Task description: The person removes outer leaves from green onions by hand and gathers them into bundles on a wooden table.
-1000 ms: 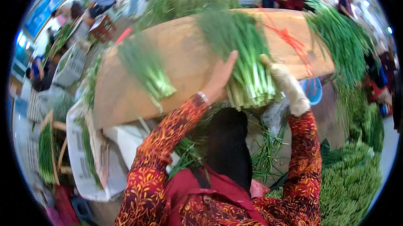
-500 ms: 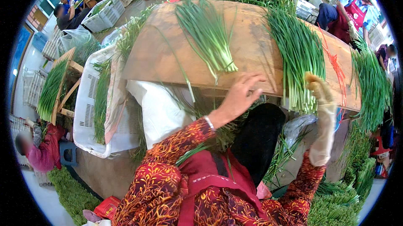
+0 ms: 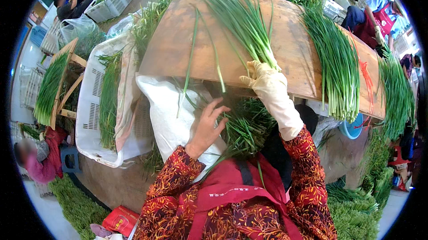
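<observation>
My right hand (image 3: pixel 267 81), in a pale rubber glove, closes round the white stem ends of a small bunch of green chives (image 3: pixel 243 21) on the wooden board (image 3: pixel 169 48). The leaves point away toward the far edge. My bare left hand (image 3: pixel 208 126) hovers below the board's near edge with its fingers spread, holding nothing. Two loose chive stalks lie near it, one (image 3: pixel 189 61) hanging over the edge. A larger pile of chives (image 3: pixel 336 61) rests on the board to the right, stem ends toward me.
Red ties (image 3: pixel 366 77) lie beside the larger pile, and more chives (image 3: pixel 397 88) hang at the far right. A white crate (image 3: pixel 93 115) stands left, with white sheeting (image 3: pixel 165 110) by my lap. A blue basin (image 3: pixel 352 128) sits under the board. Other people work farther off.
My right hand has moved left from the larger pile to the small bunch and taken its stem ends. My left hand has drawn back left and toward me. Another loose stalk now lies at the left.
</observation>
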The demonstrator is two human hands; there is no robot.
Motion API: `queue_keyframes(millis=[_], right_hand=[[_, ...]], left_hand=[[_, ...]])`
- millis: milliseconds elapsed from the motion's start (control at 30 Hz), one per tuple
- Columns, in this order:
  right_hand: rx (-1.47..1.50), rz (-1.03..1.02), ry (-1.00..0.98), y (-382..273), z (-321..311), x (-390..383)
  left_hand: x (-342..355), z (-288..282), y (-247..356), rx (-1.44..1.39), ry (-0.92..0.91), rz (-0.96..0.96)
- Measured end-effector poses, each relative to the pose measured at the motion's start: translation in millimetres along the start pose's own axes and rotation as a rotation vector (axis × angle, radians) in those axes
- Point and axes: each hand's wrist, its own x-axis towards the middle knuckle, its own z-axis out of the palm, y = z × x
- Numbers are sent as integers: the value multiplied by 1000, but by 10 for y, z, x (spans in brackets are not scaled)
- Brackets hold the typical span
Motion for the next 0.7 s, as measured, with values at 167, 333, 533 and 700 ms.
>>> queue_keyframes(millis=[167, 333, 533, 700], right_hand=[[-106, 106, -30, -5, 125, 103], [48, -458, -81, -337, 468, -137], [74, -698, -409, -253, 85, -529], [-195, 51, -63, 126, -325, 243]], left_hand=[[13, -136, 164, -218, 8, -35], [333, -420, 384, -380, 216, 92], [647, -319, 340, -614, 175, -143], [643, -39, 403, -758, 20, -301]])
